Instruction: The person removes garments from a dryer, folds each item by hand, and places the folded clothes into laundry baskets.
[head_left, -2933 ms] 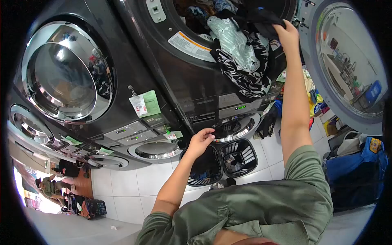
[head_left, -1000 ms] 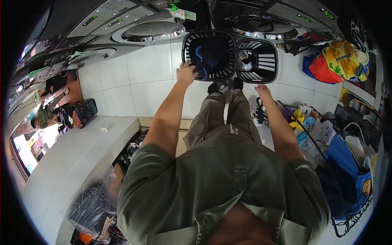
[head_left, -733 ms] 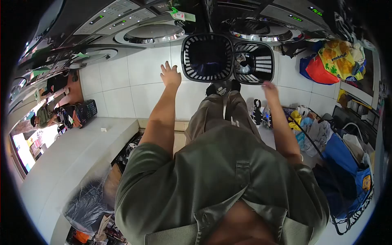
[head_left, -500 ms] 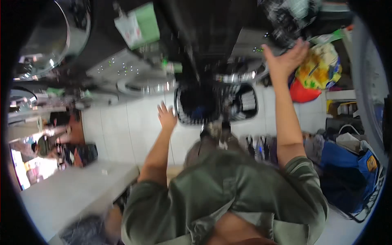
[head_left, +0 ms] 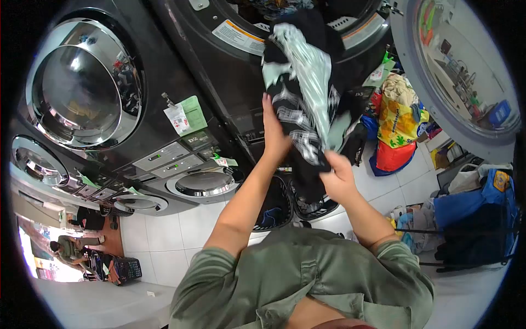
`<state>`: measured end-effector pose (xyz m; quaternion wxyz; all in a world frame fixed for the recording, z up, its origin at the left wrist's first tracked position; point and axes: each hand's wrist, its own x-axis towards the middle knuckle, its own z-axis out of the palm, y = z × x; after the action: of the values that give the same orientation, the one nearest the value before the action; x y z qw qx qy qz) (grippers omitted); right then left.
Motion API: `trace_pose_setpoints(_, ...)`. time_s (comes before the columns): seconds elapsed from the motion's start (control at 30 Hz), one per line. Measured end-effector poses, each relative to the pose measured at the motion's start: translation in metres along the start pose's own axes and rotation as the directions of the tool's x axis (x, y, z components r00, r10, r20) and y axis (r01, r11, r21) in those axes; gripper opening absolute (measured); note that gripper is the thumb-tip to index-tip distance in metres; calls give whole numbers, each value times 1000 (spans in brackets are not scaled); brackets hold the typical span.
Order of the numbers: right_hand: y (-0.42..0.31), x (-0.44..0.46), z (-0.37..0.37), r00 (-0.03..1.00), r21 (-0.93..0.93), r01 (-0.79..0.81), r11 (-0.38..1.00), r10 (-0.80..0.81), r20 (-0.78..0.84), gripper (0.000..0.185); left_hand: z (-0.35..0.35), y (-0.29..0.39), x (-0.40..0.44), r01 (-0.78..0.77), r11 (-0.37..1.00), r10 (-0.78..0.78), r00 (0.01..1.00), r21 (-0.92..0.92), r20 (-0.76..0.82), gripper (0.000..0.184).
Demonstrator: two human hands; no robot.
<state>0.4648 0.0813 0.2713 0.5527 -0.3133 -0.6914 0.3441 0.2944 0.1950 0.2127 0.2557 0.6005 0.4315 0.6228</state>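
A bundle of black-and-white patterned clothes point(head_left: 293, 118) with a shiny pale green piece hangs between my hands, in front of an open dryer drum point(head_left: 263, 8). My left hand point(head_left: 275, 134) presses against the bundle's left side, one finger or thumb pointing up along it; its other fingers are partly hidden behind the cloth. At the lower right of the bundle, my right hand point(head_left: 341, 178) is closed around the fabric. Dark cloth trails down over two black laundry baskets point(head_left: 280, 211) on the floor. More clothing lies inside the drum.
The round dryer door point(head_left: 466, 71) stands swung out at the right. Below it sits a yellow and red bag point(head_left: 395, 123) stuffed with cloth. A clothes-filled rack point(head_left: 466, 230) is at lower right. Stacked machines point(head_left: 82, 82) line the left; another person point(head_left: 71, 249) is far off.
My hands were apart and empty-looking, the right raised near the bag. Now both have come together on the clothes in front of the drum. The view has shifted and sharpened.
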Motion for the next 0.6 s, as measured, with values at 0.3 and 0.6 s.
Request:
trace_pose_setpoints(0.3,67,19,-140,937,-354,-282,892,177,-303,27,-42,53,6,-184,723,28,971,666,238,29)
trace_pose_setpoints(0.6,57,-23,-119,961,-951,-17,310,267,70,32,-118,44,20,-107,725,66,994,680,86,21)
